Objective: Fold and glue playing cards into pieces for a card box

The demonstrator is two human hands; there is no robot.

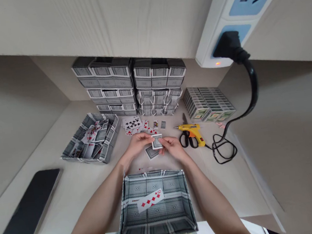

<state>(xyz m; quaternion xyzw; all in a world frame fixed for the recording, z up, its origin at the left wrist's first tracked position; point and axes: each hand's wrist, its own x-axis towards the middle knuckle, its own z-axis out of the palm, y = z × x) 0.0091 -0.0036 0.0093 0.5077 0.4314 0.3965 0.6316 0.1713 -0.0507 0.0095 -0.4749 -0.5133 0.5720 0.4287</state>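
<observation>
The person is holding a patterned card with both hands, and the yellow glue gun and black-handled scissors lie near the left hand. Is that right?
Not quite: the head view shows the yellow glue gun and black-handled scissors near the right hand, not the left hand. The patterned card is indeed held with both hands.
</observation>
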